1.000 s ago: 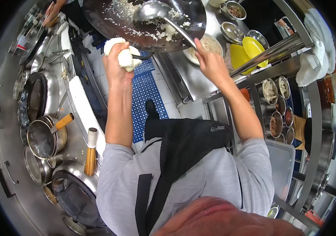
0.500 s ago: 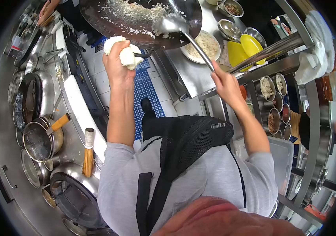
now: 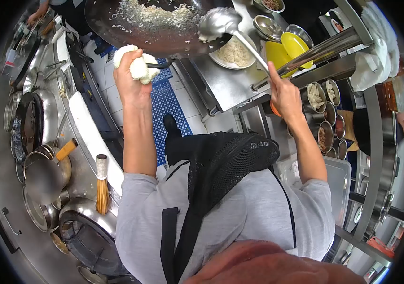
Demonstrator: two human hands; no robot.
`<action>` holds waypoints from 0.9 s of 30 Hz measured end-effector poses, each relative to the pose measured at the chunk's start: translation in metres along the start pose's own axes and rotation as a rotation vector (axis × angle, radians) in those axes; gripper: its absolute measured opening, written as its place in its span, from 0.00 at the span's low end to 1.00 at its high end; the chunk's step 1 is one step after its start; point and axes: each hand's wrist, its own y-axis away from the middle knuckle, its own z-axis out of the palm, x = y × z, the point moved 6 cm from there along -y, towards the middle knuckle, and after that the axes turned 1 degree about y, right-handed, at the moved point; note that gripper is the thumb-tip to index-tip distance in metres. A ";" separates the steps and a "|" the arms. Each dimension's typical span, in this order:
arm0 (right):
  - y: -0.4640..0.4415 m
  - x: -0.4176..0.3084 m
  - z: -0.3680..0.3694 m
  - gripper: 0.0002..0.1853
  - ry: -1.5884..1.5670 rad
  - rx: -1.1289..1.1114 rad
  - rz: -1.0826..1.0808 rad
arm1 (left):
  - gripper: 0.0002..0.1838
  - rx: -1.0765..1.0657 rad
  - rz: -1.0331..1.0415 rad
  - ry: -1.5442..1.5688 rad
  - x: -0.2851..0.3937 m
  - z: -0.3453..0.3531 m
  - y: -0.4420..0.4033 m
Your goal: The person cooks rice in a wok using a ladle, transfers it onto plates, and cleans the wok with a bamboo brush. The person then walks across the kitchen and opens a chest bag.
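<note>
My left hand (image 3: 133,78) is closed around a folded white cloth (image 3: 139,69) and the wok's dark handle, which sticks out past the cloth. The dark wok (image 3: 178,45) is tilted and holds loose fried rice (image 3: 154,16) with small bits mixed in. A steel ladle (image 3: 220,21) is gripped by its long handle in my right hand (image 3: 285,97). Its bowl hangs at the wok's right rim, with some rice clinging to its lower edge. Close below that rim, a white plate (image 3: 232,65) carries a mound of rice (image 3: 235,51) on the steel counter (image 3: 223,90).
Yellow plates (image 3: 299,49) and steel bowls (image 3: 268,27) stand beyond the rice plate. A metal rail (image 3: 325,57) crosses at right, above ingredient tins (image 3: 325,137). On the left are a bamboo brush (image 3: 101,189) and a strainer with a wooden handle (image 3: 66,150). Another person's hand (image 3: 36,14) shows far left.
The ladle has moved right and up from inside the wok to its right rim, and my right hand has shifted right and slightly down. My left hand keeps its hold on the handle.
</note>
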 end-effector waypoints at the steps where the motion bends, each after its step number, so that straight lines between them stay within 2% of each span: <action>1: -0.003 0.005 -0.004 0.31 -0.007 0.030 0.034 | 0.02 -0.005 0.003 -0.017 -0.002 0.000 0.001; 4: -0.036 -0.010 0.003 0.29 -0.114 0.110 0.045 | 0.05 -0.011 0.033 -0.032 -0.008 0.004 0.005; 7: -0.036 -0.024 0.018 0.29 -0.033 0.047 0.041 | 0.09 0.017 0.079 -0.001 -0.010 0.006 0.009; 9: -0.016 -0.024 0.019 0.34 0.105 0.019 0.028 | 0.09 0.038 0.087 0.002 -0.008 0.005 0.008; 16: 0.058 0.005 0.025 0.40 0.255 0.056 0.172 | 0.09 0.082 0.131 -0.026 -0.010 -0.010 -0.014; 17: 0.067 0.003 0.034 0.39 0.227 0.063 0.179 | 0.09 0.096 0.151 -0.043 -0.010 -0.013 -0.014; 18: 0.074 0.009 0.057 0.43 0.132 -0.016 0.257 | 0.09 0.109 0.169 -0.062 -0.008 -0.015 -0.015; 21: 0.082 0.018 0.092 0.37 -0.037 -0.062 0.336 | 0.08 0.125 0.125 -0.070 -0.004 -0.026 -0.010; 23: 0.077 0.016 0.081 0.34 -0.171 -0.023 0.338 | 0.06 0.104 0.102 -0.050 0.003 -0.030 -0.007; 26: 0.058 0.003 0.040 0.32 -0.248 0.157 0.203 | 0.05 0.099 0.064 -0.065 0.008 -0.031 0.004; 27: 0.043 -0.003 0.029 0.31 -0.256 0.120 0.152 | 0.04 0.073 0.055 -0.073 0.007 -0.031 0.006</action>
